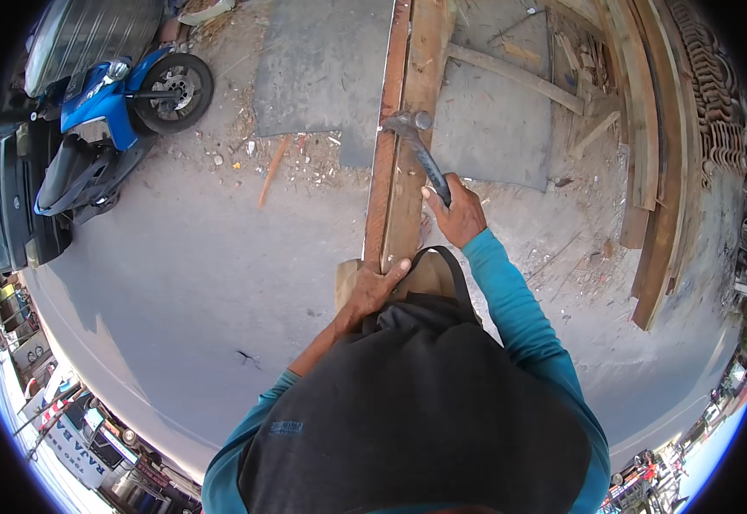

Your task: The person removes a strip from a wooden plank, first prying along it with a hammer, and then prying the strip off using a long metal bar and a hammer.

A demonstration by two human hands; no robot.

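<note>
The right hand is closed around the handle of a claw hammer, whose head lies over two long timber beams, side by side. The left hand, partly open, rests on the beams' near end, thumb extended, beside the black strap.

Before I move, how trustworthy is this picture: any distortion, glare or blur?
Head view: strong fisheye, bowing the planks at right, with black corners; sky washed out at the lower sides; hammer, left hand and right hand reasonably sharp; background signs small and warped.
</note>
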